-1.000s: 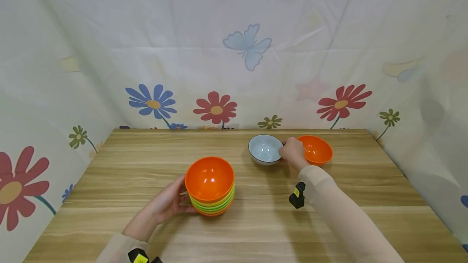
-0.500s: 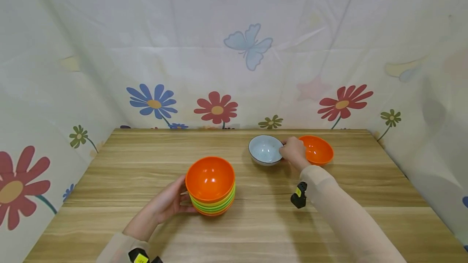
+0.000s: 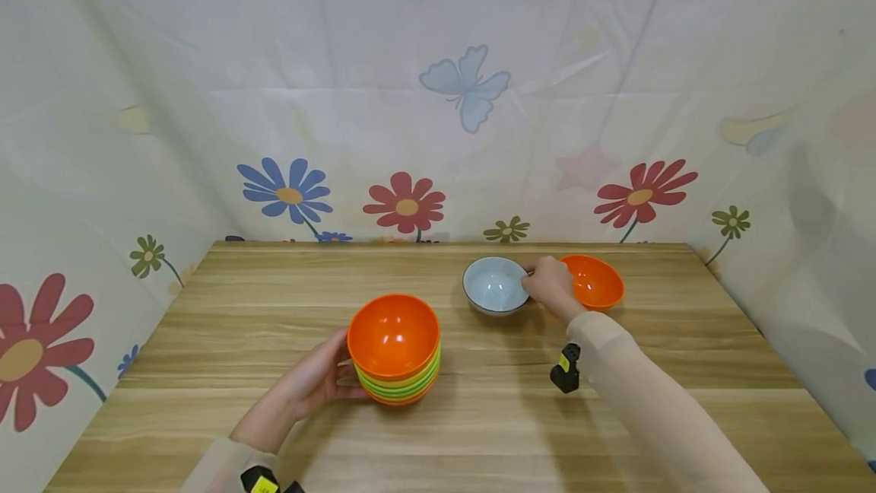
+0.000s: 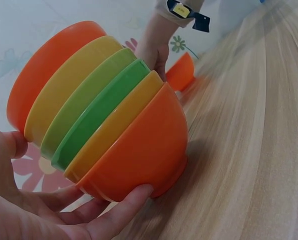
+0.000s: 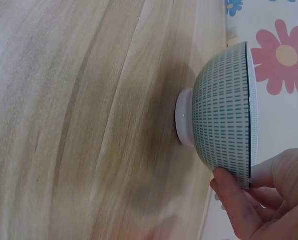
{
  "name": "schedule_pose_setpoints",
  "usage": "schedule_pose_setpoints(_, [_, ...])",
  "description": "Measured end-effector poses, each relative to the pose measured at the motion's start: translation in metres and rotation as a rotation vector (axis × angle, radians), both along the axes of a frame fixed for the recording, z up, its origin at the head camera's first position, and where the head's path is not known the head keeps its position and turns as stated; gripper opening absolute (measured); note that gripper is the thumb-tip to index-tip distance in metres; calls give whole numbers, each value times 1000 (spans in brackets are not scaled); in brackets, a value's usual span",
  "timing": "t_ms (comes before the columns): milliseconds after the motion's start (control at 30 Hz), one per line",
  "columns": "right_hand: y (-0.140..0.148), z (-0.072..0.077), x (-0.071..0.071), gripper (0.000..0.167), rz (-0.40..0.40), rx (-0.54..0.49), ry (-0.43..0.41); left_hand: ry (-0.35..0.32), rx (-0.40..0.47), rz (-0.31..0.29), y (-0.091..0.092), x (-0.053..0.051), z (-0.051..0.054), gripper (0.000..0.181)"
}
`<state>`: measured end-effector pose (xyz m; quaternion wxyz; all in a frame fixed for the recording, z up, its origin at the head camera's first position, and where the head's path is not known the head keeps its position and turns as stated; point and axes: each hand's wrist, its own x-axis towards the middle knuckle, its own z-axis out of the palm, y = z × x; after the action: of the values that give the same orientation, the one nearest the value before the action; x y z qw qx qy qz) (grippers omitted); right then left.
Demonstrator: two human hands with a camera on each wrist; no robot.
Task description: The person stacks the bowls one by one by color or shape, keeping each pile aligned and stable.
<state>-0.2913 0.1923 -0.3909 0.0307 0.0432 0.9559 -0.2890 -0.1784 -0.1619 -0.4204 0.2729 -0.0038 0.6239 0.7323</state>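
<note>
A stack of nested bowls [image 3: 395, 341] in orange, yellow and green stands on the table. My left hand [image 3: 316, 377] holds its left side; in the left wrist view the thumb touches the yellow bowl near the top, and the fingers curve under the lowest orange bowl [image 4: 139, 150]. Farther back, my right hand [image 3: 550, 285] pinches the right rim of a pale ceramic bowl [image 3: 496, 285]. Green dashes cover the outside of this ceramic bowl [image 5: 221, 110] in the right wrist view, thumb inside the rim and fingers outside. Whether its foot touches the table is unclear.
A single orange bowl [image 3: 595, 282] sits at the back right, partly behind the right hand. The wooden table [image 3: 287, 272] ends at a flower-printed curtain [image 3: 342, 97] along the back and both sides.
The ceramic bowl has shifted slightly left and nearer to me in the right hand's pinch. My left hand and the stack have stayed where they were.
</note>
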Motion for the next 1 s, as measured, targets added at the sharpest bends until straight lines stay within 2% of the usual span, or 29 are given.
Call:
schedule_pose_setpoints(533, [0, 4, 2, 31, 75, 2, 18, -2, -5, 3, 1, 1, 1, 70])
schedule_pose_setpoints(800, [0, 14, 3, 31, 107, -42, -1, 2, -7, 2, 1, 1, 1, 69])
schedule_pose_setpoints(1000, [-1, 22, 4, 30, 146, -23, 17, 4, -5, 2, 1, 1, 2, 69])
